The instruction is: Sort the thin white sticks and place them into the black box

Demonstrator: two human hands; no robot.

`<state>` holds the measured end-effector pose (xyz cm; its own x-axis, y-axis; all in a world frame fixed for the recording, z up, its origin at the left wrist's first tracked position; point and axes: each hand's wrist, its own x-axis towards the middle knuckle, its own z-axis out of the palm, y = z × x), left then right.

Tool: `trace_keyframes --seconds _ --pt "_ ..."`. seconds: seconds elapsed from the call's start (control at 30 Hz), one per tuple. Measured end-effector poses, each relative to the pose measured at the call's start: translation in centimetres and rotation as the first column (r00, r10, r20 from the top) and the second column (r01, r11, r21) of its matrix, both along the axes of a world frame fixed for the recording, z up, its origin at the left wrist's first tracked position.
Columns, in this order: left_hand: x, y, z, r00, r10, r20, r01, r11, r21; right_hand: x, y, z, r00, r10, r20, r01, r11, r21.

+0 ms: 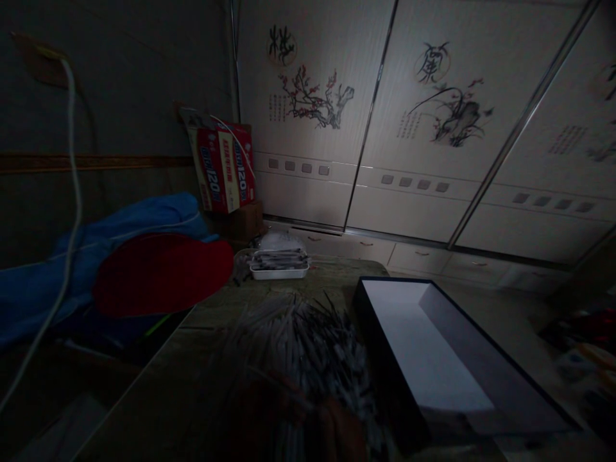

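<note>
Both hands are low in the picture, dark and blurred, over a heap of thin pen-like sticks (332, 346) on the table. A thin, pale pen-like stick (293, 393) runs slantwise between them. My left hand (262, 407) has its fingers closed about this stick. Close by, my right hand (341, 427) has bent fingers pressed together at the stick's lower right end. Some sticks in the heap are clear or whitish, others dark. Farther back, a white tray (280, 274) holds more such sticks lying flat.
A large open box (433, 346) with dark walls and a white inside stands right of the heap. Left of the table (187, 359) lie a red round piece (161, 276) and blue cloth (144, 221). A white cable (72, 192) hangs at left; a red carton (224, 170) stands behind.
</note>
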<state>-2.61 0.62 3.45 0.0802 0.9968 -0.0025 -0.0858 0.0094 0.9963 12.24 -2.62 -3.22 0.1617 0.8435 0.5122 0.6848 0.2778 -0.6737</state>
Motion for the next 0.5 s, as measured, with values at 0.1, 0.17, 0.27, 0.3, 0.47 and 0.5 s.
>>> trace_keyframes --seconds 0.1,0.17,0.27,0.3,0.47,0.5 --pt "0.1 0.0 -0.2 1.0 0.008 -0.016 -0.008 1.0 0.007 -0.1 -0.3 0.4 0.998 -0.037 -0.058 0.037 0.999 -0.004" --pt "0.0 0.0 -0.3 1.0 0.022 -0.021 -0.021 1.0 0.018 -0.2 -0.4 0.7 0.994 -0.073 -0.077 0.073 0.997 -0.009" --pt "0.0 0.0 -0.2 0.999 0.045 -0.021 -0.044 0.998 0.044 -0.2 -0.4 0.7 0.997 -0.078 -0.022 0.077 0.997 -0.017" --pt "0.1 -0.1 -0.1 0.998 0.052 -0.019 -0.051 0.997 0.054 -0.1 -0.3 0.6 0.997 -0.073 0.006 0.073 0.997 -0.022" --pt "0.7 -0.5 0.2 0.998 0.061 -0.009 -0.06 0.994 0.091 0.1 -0.3 -0.2 0.998 -0.039 0.042 0.038 0.999 0.007" --pt "0.8 -0.5 0.3 0.998 0.06 -0.008 -0.059 0.994 0.093 0.0 -0.3 -0.3 0.998 -0.045 0.037 0.045 0.999 0.019"
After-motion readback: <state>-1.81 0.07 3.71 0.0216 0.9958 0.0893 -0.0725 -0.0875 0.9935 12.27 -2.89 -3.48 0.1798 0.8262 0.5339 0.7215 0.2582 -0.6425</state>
